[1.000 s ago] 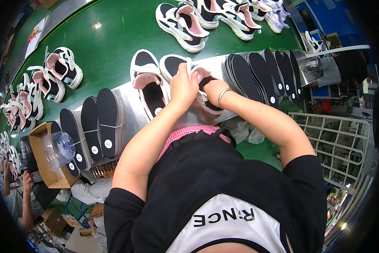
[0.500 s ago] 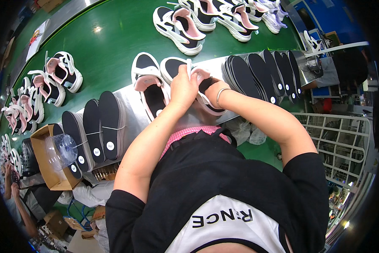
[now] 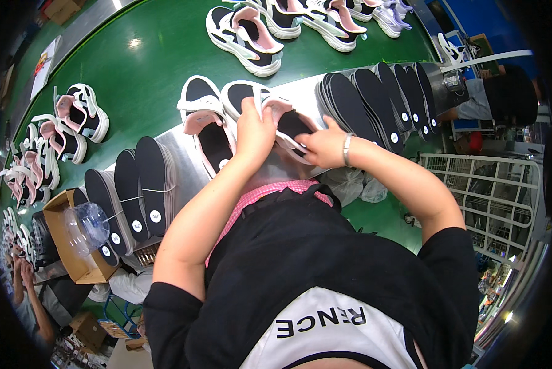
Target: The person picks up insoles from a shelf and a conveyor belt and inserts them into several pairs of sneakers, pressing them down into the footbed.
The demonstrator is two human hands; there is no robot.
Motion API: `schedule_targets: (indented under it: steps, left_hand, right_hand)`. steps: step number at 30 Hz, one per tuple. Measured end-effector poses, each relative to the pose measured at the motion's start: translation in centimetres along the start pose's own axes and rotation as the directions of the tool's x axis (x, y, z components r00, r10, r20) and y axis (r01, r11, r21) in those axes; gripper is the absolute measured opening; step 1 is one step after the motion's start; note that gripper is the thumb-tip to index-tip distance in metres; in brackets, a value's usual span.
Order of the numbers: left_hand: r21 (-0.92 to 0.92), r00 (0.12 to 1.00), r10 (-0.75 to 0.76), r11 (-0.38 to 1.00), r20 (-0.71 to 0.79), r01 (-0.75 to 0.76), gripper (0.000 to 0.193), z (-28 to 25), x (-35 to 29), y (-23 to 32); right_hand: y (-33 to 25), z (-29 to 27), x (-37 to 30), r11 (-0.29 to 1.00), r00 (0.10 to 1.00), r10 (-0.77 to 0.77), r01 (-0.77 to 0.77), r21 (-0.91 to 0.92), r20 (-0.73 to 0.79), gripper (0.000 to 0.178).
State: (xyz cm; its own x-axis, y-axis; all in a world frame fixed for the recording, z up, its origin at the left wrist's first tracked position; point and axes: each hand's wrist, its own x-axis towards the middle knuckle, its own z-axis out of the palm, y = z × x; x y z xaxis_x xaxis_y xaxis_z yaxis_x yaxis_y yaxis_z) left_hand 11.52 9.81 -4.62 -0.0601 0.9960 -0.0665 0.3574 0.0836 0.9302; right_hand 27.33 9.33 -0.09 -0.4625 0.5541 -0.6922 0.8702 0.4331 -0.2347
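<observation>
In front of me, a white, black and pink sneaker (image 3: 238, 97) lies with its toe away from me. My left hand (image 3: 256, 134) is closed on its pink-lined tongue and white strap. At its heel, my right hand (image 3: 326, 146) pinches the rim between thumb and fingertips, with another finger stretched out. The shoe's inside looks black. Close on its left lies a matching sneaker (image 3: 199, 92), untouched; a black insole (image 3: 216, 144) with a round white label at the heel shows in it.
Stacks of black insoles (image 3: 350, 104) stand at right, and banded insole stacks (image 3: 156, 178) at left. Several sneakers (image 3: 242, 40) line the green table's far side; others (image 3: 82, 114) sit at left. A cardboard box (image 3: 64, 237) holds clear plastic. A white wire rack (image 3: 482, 197) stands at right.
My right hand has drawn back from inside the sneaker to its heel. The left hand keeps its grip on the tongue. The whole view has shifted slightly.
</observation>
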Motion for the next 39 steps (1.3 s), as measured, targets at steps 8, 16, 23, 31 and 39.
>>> schedule_targets:
  steps: [8,16,23,31,39]
  left_hand:
    - [-0.08,0.999,-0.053,0.995,0.007,0.053,0.028,-1.1,-2.0,-0.8]
    - [-0.072,0.996,0.084,0.994,-0.023,-0.086,0.029,0.1,-0.8,-0.3]
    - [-0.383,0.97,-0.202,0.892,0.135,0.239,0.033,1.1,0.0,-0.6]
    - [-0.274,0.984,-0.176,0.947,-0.004,0.168,0.028,1.7,0.2,-2.2]
    - [-0.357,0.97,-0.22,0.902,0.105,0.243,0.029,1.8,0.5,-1.7]
  right_hand:
    - [-1.7,-3.7,-5.1,0.985,0.931,-0.079,0.128,0.117,-0.356,0.023]
    - [-0.6,1.9,0.8,0.978,0.998,0.051,-0.044,-0.203,0.028,0.023]
    - [-0.2,2.9,0.6,0.992,0.997,-0.047,0.053,-0.113,0.055,0.025]
    - [-2.9,0.2,-0.7,0.969,0.939,0.05,0.038,0.246,-0.341,0.016]
    - [-0.6,2.9,5.2,0.97,0.962,0.232,-0.218,0.111,-0.145,0.02]
